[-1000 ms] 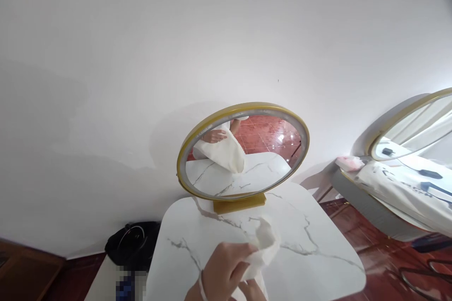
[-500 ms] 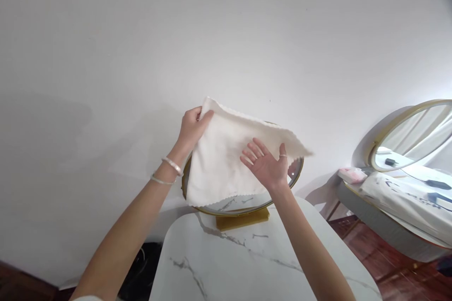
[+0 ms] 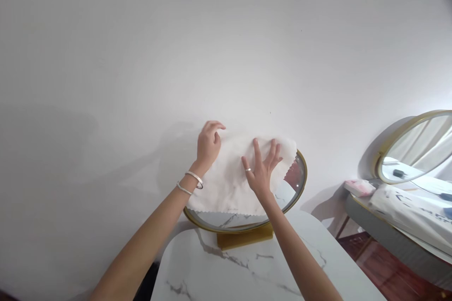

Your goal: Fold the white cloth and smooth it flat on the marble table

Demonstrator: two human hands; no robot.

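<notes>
A white cloth (image 3: 226, 183) with scalloped edges lies spread over most of a gold-rimmed oval mirror (image 3: 300, 188). Glass shows at the mirror's right side and along its bottom. My right hand (image 3: 263, 164), a ring on one finger, presses on the cloth with its fingers spread. At the cloth's upper left edge is my left hand (image 3: 209, 143), its fingers bent and apart, with no cloth visibly gripped. Two bracelets circle the left wrist.
The mirror's gold base (image 3: 245, 237) stands on a white marbled table (image 3: 226, 273) against a pale wall. At the right, a second table (image 3: 391, 230) bears another round mirror (image 3: 416, 146), a pink-and-white packet (image 3: 359, 187) and a printed white bag (image 3: 409, 207).
The cloth has come down against the mirror. My left hand has let go of its corner. My right hand has turned from palm up to palm down on the cloth.
</notes>
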